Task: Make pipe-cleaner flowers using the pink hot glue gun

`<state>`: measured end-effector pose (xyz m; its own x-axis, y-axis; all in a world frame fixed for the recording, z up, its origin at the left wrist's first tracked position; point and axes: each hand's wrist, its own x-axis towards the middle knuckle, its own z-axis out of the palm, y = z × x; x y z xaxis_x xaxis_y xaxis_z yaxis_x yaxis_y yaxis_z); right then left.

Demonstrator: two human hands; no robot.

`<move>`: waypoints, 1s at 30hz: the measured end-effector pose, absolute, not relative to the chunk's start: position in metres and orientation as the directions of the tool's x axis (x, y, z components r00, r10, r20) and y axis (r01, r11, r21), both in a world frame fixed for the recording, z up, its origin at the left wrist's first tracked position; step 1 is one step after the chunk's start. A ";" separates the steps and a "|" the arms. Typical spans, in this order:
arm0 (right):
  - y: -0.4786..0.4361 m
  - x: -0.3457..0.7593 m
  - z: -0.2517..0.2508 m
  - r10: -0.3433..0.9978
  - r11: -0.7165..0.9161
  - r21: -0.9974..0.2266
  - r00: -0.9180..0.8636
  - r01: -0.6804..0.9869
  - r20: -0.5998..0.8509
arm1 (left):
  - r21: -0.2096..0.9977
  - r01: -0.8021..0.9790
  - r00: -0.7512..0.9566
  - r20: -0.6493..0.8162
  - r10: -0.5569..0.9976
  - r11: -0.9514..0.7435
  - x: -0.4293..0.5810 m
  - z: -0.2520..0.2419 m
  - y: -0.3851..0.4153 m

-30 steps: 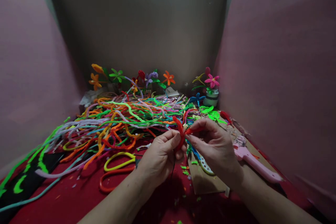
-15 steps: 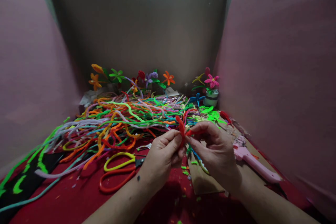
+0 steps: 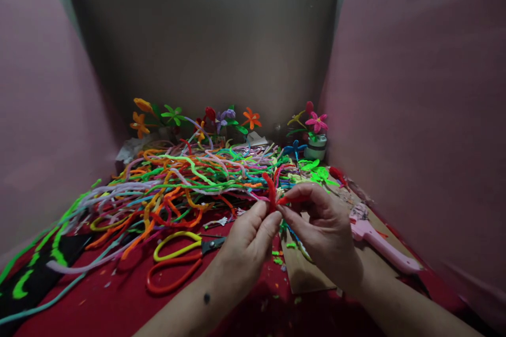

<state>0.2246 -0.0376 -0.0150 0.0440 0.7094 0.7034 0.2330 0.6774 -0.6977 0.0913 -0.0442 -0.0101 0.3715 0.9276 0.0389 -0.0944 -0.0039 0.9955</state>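
Both hands meet over the red cloth, pinched on a small red pipe-cleaner piece [image 3: 272, 191] with looped petals. My left hand [image 3: 247, 245] grips its lower part between thumb and fingers. My right hand [image 3: 322, 229] pinches a red petal on the right side, its fingers curled. Behind them spreads a big heap of coloured pipe cleaners [image 3: 177, 179]. Scissors [image 3: 179, 259] with yellow and orange handles lie just left of my left wrist.
A pink glue gun [image 3: 375, 242] lies at the right on a brown card [image 3: 306, 268]. Finished pipe-cleaner flowers [image 3: 221, 118] stand along the back wall, one pink flower in a small pot [image 3: 317, 145]. Pink walls close in on both sides. Small green scraps dot the cloth.
My left hand has shifted its pinch higher on the red piece, fingers stretching upward. The view has drifted slightly, so the scissors and heap sit a little lower and to the right.
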 end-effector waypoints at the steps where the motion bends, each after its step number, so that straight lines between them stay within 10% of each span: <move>1: -0.037 0.224 -0.015 0.708 0.679 -0.696 0.045 0.234 0.705 | 0.996 -0.082 0.349 0.053 0.936 -0.026 0.091 -0.012 -0.044; 16: -0.047 0.234 -0.010 0.744 0.637 -0.754 0.131 0.160 0.656 | 0.980 -0.195 0.353 0.117 0.928 -0.049 0.087 -0.011 -0.034; 30: -0.040 0.270 0.015 0.752 0.608 -0.793 0.295 0.037 0.589 | 0.776 -0.571 0.553 0.122 0.824 0.268 0.076 -0.004 -0.029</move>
<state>0.2699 -0.0402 0.0148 0.2955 0.7519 0.5894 0.0367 0.6075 -0.7934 0.0762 -0.0286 -0.0044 0.5529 0.8243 0.1219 -0.5713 0.2685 0.7756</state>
